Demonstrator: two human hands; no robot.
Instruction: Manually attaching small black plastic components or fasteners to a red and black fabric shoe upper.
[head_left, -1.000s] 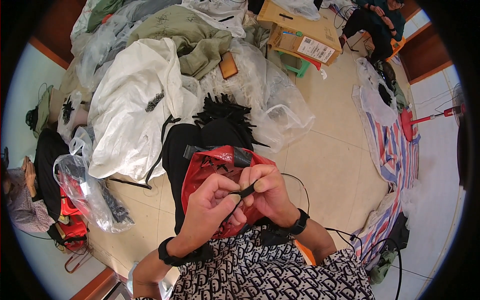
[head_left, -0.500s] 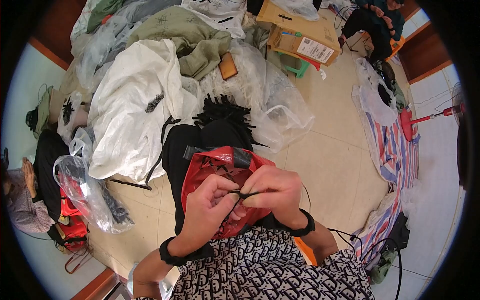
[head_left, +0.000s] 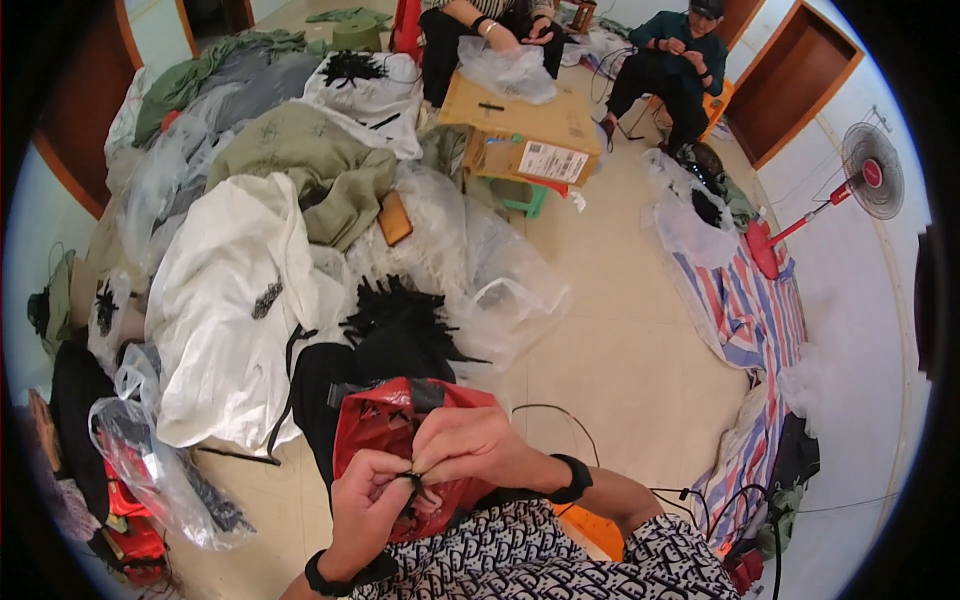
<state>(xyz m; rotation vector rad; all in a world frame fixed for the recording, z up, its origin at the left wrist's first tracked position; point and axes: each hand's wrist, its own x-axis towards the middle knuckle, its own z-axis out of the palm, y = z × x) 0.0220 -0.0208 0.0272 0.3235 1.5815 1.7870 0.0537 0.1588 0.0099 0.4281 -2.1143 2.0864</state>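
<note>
In my lap lies an open red plastic bag [head_left: 372,428] with black tape at its rim and some dark bits inside. Above it, my left hand [head_left: 366,500] pinches a short, thin black strip [head_left: 414,483], perhaps a cord or fabric band. Fingertips of my right hand [head_left: 472,448] close on the same strip from above, touching the left fingers. Most of the strip is hidden by the fingers. Just beyond the bag, a bunch of similar black strips [head_left: 400,312] rests over my dark-clothed knees.
White sacking [head_left: 225,310], an olive cloth [head_left: 300,160] and clear plastic bags spread ahead on the left. Beyond stands a cardboard box [head_left: 525,115] on a green stool. Two people sit at the back. A red fan [head_left: 868,180] and striped sheeting [head_left: 745,310] line the right side.
The view has tilted up, showing more of the far room and the seated people. My hands have drawn closer together, and less of the black strip shows between them.
</note>
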